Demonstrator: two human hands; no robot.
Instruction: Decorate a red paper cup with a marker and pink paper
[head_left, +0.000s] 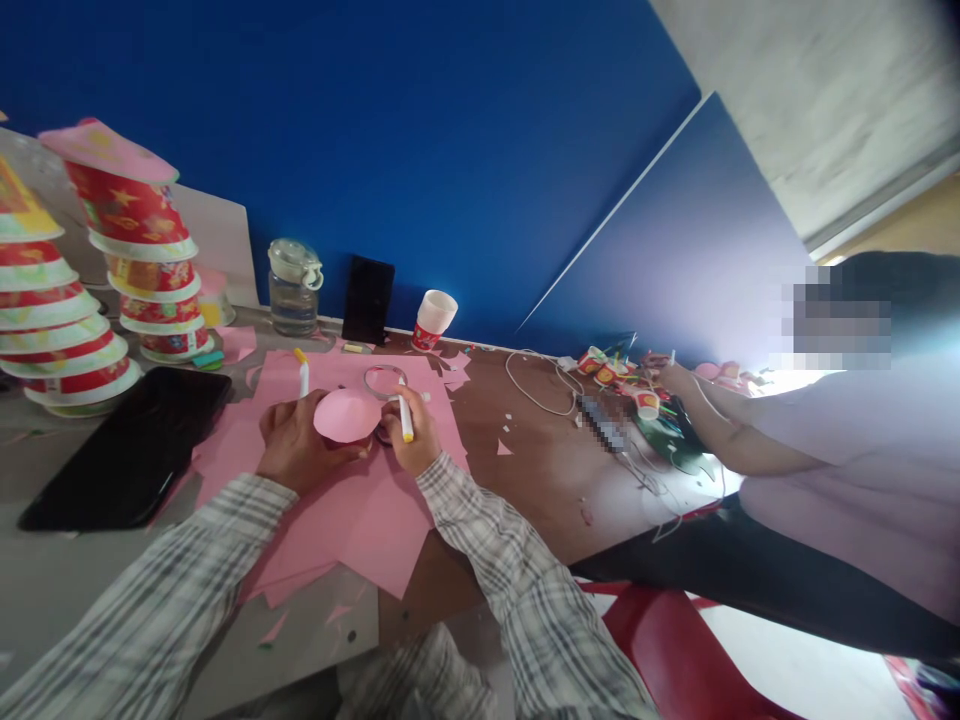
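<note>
My left hand (296,445) is closed around a round piece of pink paper (346,414), its fingers bent beneath and beside it. A white marker with a yellow end (406,415) stands in the closed fingers of my right hand (415,437), yellow end down. Another white stick with a yellow tip (303,374) rises behind my left hand; whether that hand holds it I cannot tell. Close to the pink circle is a thin grey ring (371,376) of unclear kind. Both hands are over a spread of pink paper sheets (330,540).
Stacked red-and-white paper cups (154,225) and a black phone (127,450) lie left. Along the blue partition stand a glass jug (293,300), a dark upright slab (367,298) and a cup (434,318). At right, a person (832,450) works beside cables and a red chair (667,650).
</note>
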